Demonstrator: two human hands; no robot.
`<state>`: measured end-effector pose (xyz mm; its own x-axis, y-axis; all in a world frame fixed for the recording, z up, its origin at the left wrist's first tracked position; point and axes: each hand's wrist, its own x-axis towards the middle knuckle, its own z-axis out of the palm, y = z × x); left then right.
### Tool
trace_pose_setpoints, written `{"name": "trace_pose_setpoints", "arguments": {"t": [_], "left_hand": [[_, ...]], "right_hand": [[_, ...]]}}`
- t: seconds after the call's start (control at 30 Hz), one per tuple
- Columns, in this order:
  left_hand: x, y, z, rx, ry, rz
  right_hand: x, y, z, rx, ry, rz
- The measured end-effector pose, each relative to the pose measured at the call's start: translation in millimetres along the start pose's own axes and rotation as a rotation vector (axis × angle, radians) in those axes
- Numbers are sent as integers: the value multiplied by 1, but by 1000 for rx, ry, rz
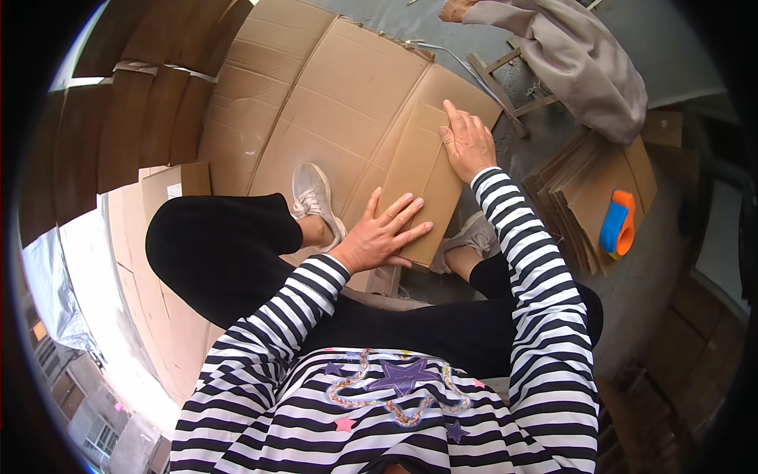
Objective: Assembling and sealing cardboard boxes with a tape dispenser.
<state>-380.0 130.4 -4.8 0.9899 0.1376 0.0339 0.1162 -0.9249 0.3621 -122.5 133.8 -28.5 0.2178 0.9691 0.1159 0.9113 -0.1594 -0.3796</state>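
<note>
A narrow folded piece of brown cardboard [422, 170] lies slanted in front of my legs, on top of a larger flattened cardboard sheet [347, 87]. My left hand [383, 233] rests on its near end with the fingers spread. Farther up, along its right edge, my right hand [468, 142] lies with the index finger stretched out and the thumb apart. Part of that edge is hidden under the right hand. Both hands press on the cardboard from above; no grip around it shows.
To the right stands a stack of folded cardboard [588, 186] with an orange and blue ring-shaped object [617, 223] on it. Beige clothing [580, 67] hangs by a wooden stool frame [505, 67] at the upper right. Tall cardboard stacks [150, 118] rise at the left. My shoe [314, 197] touches the sheet.
</note>
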Motion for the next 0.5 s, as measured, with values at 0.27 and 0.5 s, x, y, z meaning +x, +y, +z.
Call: {"name": "trace_pose_setpoints", "arguments": {"t": [0.27, 0.5], "left_hand": [[28, -1, -14, -99, -70, -12], [45, 0, -1, 69, 36, -219]], "right_hand": [[-7, -2, 4, -216, 23, 23], [-5, -13, 15, -124, 58, 42]]}}
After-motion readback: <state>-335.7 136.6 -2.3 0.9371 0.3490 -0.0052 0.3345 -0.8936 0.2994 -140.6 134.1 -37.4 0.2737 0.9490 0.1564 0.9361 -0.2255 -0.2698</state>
